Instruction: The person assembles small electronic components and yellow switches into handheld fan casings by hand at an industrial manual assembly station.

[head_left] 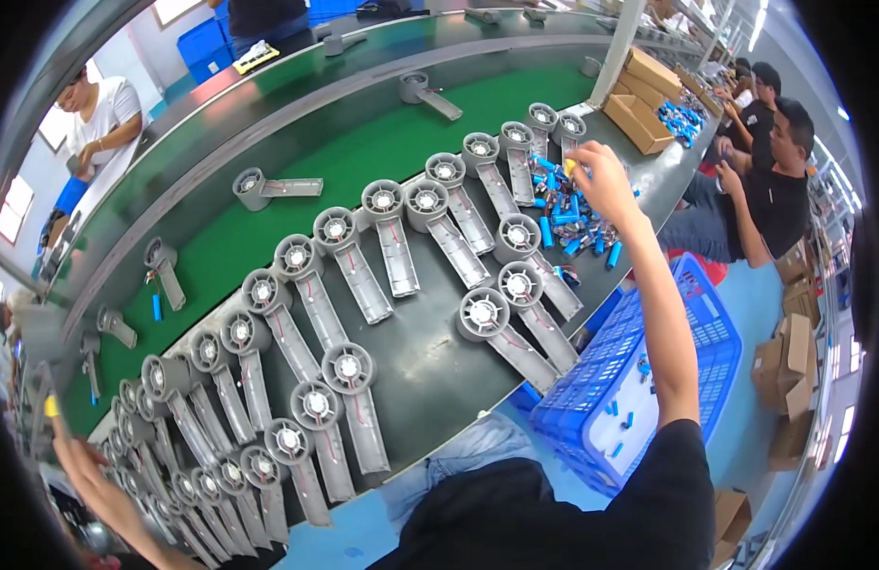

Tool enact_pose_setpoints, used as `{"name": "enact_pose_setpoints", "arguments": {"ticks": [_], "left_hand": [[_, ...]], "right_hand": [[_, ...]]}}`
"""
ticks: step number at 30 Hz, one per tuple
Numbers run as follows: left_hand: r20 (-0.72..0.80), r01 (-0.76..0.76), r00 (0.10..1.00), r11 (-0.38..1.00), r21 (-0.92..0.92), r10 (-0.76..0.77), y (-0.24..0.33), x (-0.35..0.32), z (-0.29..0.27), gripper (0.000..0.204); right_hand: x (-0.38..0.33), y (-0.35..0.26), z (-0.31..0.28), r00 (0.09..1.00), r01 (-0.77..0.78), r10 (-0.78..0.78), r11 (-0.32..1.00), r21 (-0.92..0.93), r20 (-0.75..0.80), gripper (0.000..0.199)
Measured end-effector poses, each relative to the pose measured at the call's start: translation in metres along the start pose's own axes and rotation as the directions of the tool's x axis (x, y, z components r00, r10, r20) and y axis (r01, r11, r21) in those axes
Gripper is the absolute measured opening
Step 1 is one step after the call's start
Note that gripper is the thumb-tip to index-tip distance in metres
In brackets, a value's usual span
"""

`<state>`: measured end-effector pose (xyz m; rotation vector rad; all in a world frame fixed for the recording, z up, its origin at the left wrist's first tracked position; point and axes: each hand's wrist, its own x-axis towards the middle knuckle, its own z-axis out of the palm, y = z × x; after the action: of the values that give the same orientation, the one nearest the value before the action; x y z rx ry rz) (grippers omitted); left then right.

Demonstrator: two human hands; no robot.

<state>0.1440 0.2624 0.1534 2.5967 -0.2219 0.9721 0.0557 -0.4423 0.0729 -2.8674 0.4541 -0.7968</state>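
Note:
At the far left, my left hand [95, 483] has its fingers closed around the handle of a grey fan housing [44, 332], which looks smeared near the rim. Over a pile of blue cylindrical batteries with wires [572, 220], my right hand [605, 185] reaches down with its fingers drawn together; their tips are partly hidden, so what they hold cannot be made out. Yellow covers show on a finger of each hand. Rows of grey fan housings [383, 200] with open half-handles and red wires lie on the dark table [430, 370] between my hands.
A green conveyor belt [354, 142] carries spaced housings beyond the table. A blue basket [591, 427] holding several batteries stands at my right, below the table edge. Cardboard boxes [639, 123] sit at the table's far right. Co-workers [776, 190] sit along the right; another person [107, 119] works across the belt.

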Motion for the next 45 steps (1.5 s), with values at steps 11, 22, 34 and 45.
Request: {"name": "enact_pose_setpoints", "arguments": {"ticks": [11, 22, 34, 45], "left_hand": [[0.553, -0.003, 0.784, 0.893, -0.45, 0.281, 0.267, -0.184, 0.03, 0.046], [0.592, 0.021, 0.777, 0.932, -0.363, 0.213, 0.28, -0.217, 0.061, 0.046], [0.333, 0.043, 0.921, 0.799, -0.599, 0.2, 0.256, -0.169, 0.063, 0.022], [0.134, -0.097, 0.958, 0.725, -0.682, 0.254, 0.264, -0.144, 0.075, 0.01]], "right_hand": [[0.052, 0.036, 0.06, 0.965, 0.025, -0.031, 0.999, 0.026, 0.262, 0.036], [0.008, -0.013, -0.008, 0.965, 0.008, 0.128, 0.86, 0.511, -0.231, 0.036], [-0.036, -0.03, -0.011, 0.981, -0.096, 0.193, 0.592, 0.8, -0.025, 0.027], [-0.052, -0.038, -0.041, 0.945, 0.131, 0.227, 0.401, 0.907, -0.237, 0.029]]}}
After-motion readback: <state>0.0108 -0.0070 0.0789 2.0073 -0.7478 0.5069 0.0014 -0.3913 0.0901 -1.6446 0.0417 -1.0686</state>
